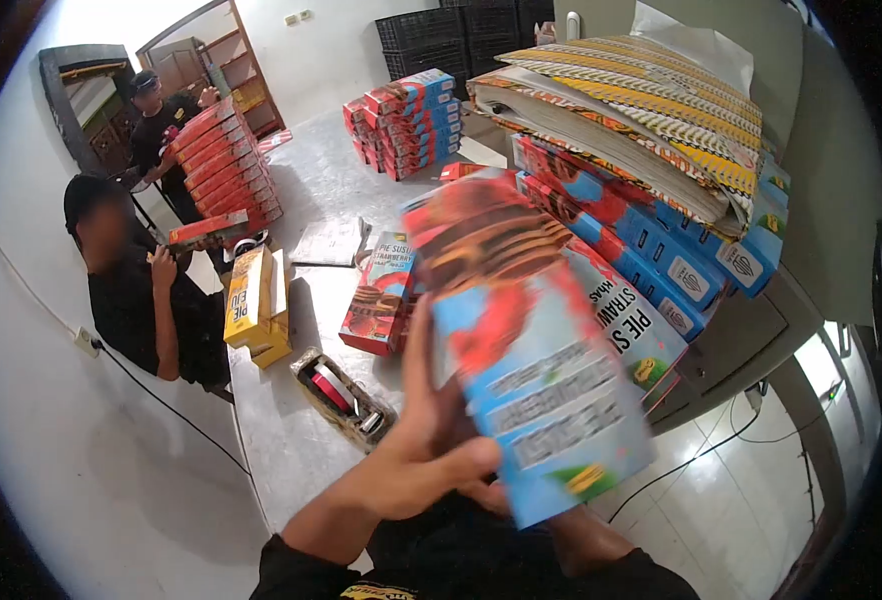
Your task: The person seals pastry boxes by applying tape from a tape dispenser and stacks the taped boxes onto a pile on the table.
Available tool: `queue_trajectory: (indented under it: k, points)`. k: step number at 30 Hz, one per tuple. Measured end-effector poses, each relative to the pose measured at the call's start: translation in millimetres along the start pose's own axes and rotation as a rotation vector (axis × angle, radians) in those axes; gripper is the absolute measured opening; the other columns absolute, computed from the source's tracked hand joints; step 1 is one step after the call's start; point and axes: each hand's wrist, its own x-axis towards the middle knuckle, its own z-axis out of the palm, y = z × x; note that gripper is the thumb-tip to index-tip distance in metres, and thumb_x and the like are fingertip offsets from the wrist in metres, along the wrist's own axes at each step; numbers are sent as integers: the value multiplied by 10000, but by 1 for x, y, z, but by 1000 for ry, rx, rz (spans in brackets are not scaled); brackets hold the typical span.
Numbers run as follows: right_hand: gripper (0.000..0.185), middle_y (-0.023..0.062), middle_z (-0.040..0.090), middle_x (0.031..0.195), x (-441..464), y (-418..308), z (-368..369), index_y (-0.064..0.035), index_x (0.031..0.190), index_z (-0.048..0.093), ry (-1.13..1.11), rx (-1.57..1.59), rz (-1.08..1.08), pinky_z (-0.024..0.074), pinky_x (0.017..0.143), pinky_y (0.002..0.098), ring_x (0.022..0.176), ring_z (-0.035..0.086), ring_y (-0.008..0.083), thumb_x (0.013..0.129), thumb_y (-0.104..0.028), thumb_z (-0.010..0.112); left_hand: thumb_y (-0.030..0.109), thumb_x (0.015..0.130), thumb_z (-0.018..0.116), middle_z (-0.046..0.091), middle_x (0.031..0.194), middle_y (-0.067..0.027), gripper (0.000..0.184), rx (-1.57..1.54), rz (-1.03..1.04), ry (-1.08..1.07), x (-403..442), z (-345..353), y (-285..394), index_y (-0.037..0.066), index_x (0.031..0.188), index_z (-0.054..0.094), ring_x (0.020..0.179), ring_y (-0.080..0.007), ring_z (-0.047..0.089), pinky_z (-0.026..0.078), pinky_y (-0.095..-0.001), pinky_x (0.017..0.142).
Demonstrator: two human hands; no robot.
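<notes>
A blue and red pie box [551,370] fills the middle of the view, tilted and blurred. My left hand [416,460] grips its left edge, the thumb low on the side and a finger stretched up along it. My right hand is hidden behind the box's lower end; only the right wrist [583,538] shows beneath. Just left of the held box, a strawberry pie box [379,295] lies on the metal table [316,180]. A tape dispenser [343,398] with a red and white roll sits near my left forearm.
Yellow boxes [258,305] stand at the table's left edge. A tall stack of red boxes [223,165] and another stack [406,120] are farther back. To the right, patterned bound stacks [651,120] rest on more pie boxes [661,270]. Two co-workers [126,290] are at the left.
</notes>
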Motion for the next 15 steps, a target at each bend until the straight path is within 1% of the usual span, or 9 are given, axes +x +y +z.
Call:
queue_trajectory:
  k: [1, 2, 3, 4, 5, 7, 11, 13, 15]
  points:
    - [393, 214, 691, 1178, -1, -2, 2, -5, 1223, 650, -74, -305, -128, 514, 952, 458, 1098, 668, 321, 980, -314, 646, 41, 927, 732, 165, 1653, -248, 1246, 62, -6, -99, 13, -2, -6, 295, 1573, -303, 1440, -339, 426, 406, -518, 1137]
    - [412, 227, 689, 1199, 0, -3, 4, 13, 1244, 644, -148, -608, -257, 507, 975, 455, 1125, 670, 306, 978, -300, 666, 81, 897, 792, 326, 1554, -261, 1230, 23, -31, -12, 25, 8, -14, 251, 1592, -208, 1286, -327, 590, 555, -463, 971]
    - [418, 232, 691, 1197, 4, 0, 10, 2, 1249, 656, -201, -461, -312, 480, 1017, 477, 1123, 669, 345, 964, -300, 702, 111, 872, 824, 403, 1453, -258, 1193, 187, -69, 42, 34, 12, -20, 209, 1584, -127, 1166, -300, 642, 582, -416, 877]
    - [418, 232, 691, 1197, 7, -5, 14, 2, 1249, 656, -210, -462, -314, 480, 1017, 477, 1123, 669, 345, 964, -300, 702, 140, 847, 856, 481, 1352, -255, 1160, 351, -105, 98, 40, 15, -26, 167, 1576, -46, 1046, -274, 693, 608, -369, 782]
    - [406, 235, 692, 1188, 7, -14, 18, 0, 1235, 663, -213, -388, -288, 480, 1016, 488, 1114, 664, 374, 966, -301, 702, 140, 847, 856, 481, 1352, -255, 1160, 352, -99, 110, 44, 16, -36, 167, 1576, -46, 1046, -274, 693, 608, -369, 782]
    - [394, 240, 688, 1186, 9, -26, 16, -4, 1230, 663, -256, -312, -235, 481, 1010, 505, 1100, 655, 422, 976, -304, 694, 179, 805, 893, 549, 1140, -217, 1102, 700, 161, 131, 51, 14, -50, 101, 1530, 66, 820, -203, 676, 571, -311, 621]
    - [380, 209, 708, 1135, 10, -40, 6, -17, 1217, 676, -272, -331, -231, 501, 986, 486, 1073, 675, 385, 973, -306, 700, 134, 798, 889, 555, 1115, -140, 1081, 700, 50, 80, 48, -3, -36, 131, 1510, 76, 805, -177, 643, 553, -263, 635]
    - [312, 159, 725, 1042, 11, -48, -1, -40, 1161, 701, -173, -290, -391, 535, 914, 440, 990, 698, 328, 943, -259, 741, 213, 847, 858, 578, 1062, -122, 979, 581, -8, -28, 49, -16, -30, 89, 1499, 138, 826, -171, 648, 542, -275, 676]
    - [272, 132, 725, 993, 14, -57, -6, -48, 1126, 707, -108, -266, -474, 541, 866, 414, 936, 700, 297, 921, -219, 764, 257, 872, 834, 585, 1032, -115, 897, 592, 24, -67, 51, -33, -26, 70, 1474, 196, 825, -164, 642, 535, -282, 687]
